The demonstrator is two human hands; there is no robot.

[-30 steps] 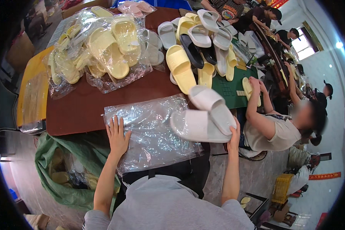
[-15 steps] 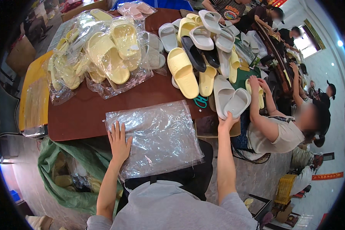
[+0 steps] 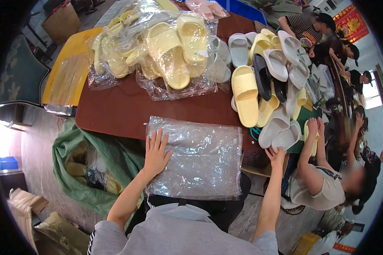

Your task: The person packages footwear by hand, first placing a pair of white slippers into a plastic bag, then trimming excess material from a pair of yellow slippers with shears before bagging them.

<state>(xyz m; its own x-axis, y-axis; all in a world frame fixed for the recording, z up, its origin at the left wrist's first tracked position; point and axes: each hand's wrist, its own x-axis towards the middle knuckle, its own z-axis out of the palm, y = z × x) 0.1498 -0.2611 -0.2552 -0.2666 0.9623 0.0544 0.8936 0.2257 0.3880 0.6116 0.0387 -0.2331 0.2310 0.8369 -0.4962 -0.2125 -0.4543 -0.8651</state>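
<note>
My left hand lies flat, fingers spread, on a clear plastic bag at the table's near edge. The bag looks flat and overhangs my lap. To the right, my right hand reaches the near end of a light grey slipper. Its fingers are apart and touch the slipper's edge; no firm hold shows. That slipper overlaps another grey slipper. Behind them is a loose heap with a yellow slipper, a black slipper and several grey ones.
Bagged yellow slippers pile up on the brown table. Teal-handled scissors lie beside the loose heap. A green sack with slippers inside stands on the floor at left. A co-worker sits at right, hands on a yellow slipper.
The view has swung, so the scene sits farther right and lower. My right hand's fingers look more spread at the grey slipper's edge. My left hand still rests on the bag.
</note>
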